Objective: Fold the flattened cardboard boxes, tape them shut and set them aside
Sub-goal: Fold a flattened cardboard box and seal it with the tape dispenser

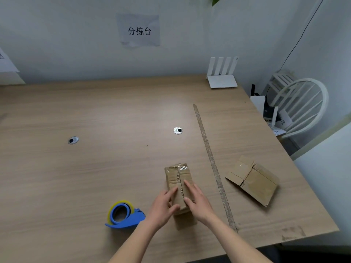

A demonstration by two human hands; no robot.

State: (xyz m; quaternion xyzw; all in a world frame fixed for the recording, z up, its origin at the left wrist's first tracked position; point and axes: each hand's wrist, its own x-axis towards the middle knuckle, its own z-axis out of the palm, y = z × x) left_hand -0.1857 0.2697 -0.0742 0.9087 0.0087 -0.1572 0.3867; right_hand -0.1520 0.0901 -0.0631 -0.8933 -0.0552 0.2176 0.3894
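Closing top flaps of small folded brown cardboard box (178, 184), near front of tan wooden surface (114, 114). Left hand (163, 205) and right hand (197, 201) pressing flaps with straight fingers. Next, probably: reach for blue tape dispenser (124, 215) just left. Flattened cardboard box (253, 180) waiting right, past tape strip (210, 158). Beyond: white router (222, 76), white chair (302, 103), paper wall sign (139, 30).

One camera on the person's head looks forward and down at the table (95, 114) from close above.

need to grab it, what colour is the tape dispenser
Blue, with a yellow roll; tape dispenser, head view.
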